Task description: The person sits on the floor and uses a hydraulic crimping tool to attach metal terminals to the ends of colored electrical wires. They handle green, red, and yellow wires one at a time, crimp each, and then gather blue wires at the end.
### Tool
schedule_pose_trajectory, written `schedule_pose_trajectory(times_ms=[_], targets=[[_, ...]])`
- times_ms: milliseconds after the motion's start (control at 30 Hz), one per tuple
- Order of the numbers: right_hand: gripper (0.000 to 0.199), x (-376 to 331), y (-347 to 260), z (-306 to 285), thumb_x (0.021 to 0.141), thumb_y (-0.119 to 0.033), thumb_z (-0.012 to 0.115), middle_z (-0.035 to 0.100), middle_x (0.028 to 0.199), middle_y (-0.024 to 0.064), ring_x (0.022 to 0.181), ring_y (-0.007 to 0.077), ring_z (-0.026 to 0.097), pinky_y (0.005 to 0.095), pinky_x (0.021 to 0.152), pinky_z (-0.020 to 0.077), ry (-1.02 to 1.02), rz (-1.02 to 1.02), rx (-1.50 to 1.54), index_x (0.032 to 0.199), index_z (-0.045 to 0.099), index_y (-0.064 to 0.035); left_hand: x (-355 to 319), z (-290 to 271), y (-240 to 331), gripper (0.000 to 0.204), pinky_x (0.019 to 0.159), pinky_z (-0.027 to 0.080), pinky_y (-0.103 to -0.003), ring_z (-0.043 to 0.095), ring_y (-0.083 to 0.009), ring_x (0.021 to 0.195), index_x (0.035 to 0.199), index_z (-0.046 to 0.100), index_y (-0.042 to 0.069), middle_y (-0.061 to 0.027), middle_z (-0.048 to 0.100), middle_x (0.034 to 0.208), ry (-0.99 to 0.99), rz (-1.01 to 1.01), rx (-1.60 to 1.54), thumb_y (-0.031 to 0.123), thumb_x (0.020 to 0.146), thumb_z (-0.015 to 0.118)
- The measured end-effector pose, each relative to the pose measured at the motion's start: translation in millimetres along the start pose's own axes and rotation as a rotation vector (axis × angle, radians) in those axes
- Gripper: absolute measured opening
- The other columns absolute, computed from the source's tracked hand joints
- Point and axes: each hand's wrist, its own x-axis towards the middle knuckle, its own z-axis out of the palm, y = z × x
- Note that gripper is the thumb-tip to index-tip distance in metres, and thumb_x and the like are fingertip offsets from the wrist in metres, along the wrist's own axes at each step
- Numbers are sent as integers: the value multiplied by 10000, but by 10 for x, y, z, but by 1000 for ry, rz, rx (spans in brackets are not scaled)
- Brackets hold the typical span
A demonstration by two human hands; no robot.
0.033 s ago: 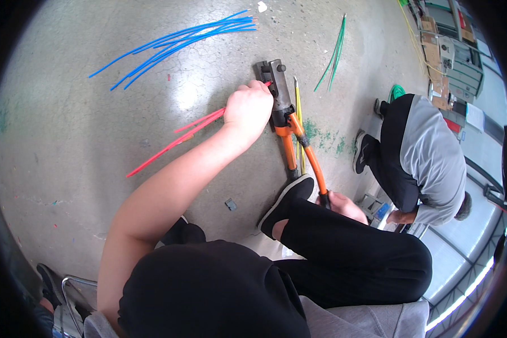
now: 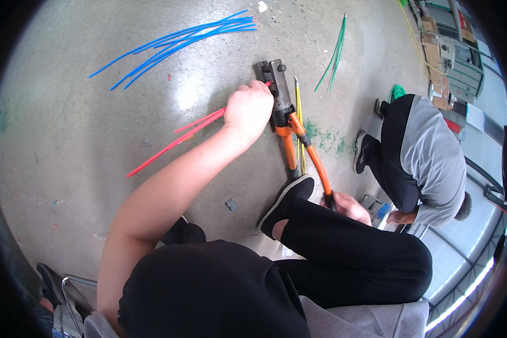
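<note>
Feeding a red wire (image 2: pixel 174 139) into the crimping tool's head (image 2: pixel 276 84), the left hand (image 2: pixel 248 110) pinches it steady while the right hand (image 2: pixel 348 205) grips 1 orange handle (image 2: pixel 315 160) on the concrete floor (image 2: pixel 67 141).

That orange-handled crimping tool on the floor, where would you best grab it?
By the free orange handle, from above. The crimping tool lies flat with its heavy metal head away from the person; the right hand grips the other handle's end.
</note>
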Motion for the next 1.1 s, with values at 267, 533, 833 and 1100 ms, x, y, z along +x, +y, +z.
schedule_pose_trajectory(times_ms=[267,533,833,1100], targets=[[446,-72,-86,-129,1036,-264,639,684,1126,62,1016,142,629,300,958,483,-80,193,-96,1312,579,81,14,15,7,160,601,610,-341,721,-233,757,970,664,-26,-117,674,859,-13,-3,-30,77,860,608],[562,-229,-247,-264,942,-306,767,707,1066,113,939,163,685,269,867,531,-292,74,127,1260,598,125,4,49,-26,128,570,598,-321,710,-213,741,949,685,0,-102,668,842,22,-3,-4,95,891,622],[597,-224,-112,-257,930,-300,776,702,979,100,876,176,677,300,850,527,-156,99,162,1299,574,123,4,64,-2,113,541,586,-310,699,-199,718,927,694,23,-82,658,824,55,6,30,110,909,626],[516,36,119,-196,1018,-312,665,675,1187,70,1092,151,631,306,1020,459,-37,165,-66,1327,573,91,4,31,23,113,544,587,-310,698,-200,717,927,695,27,-77,656,819,59,6,50,113,914,623]])
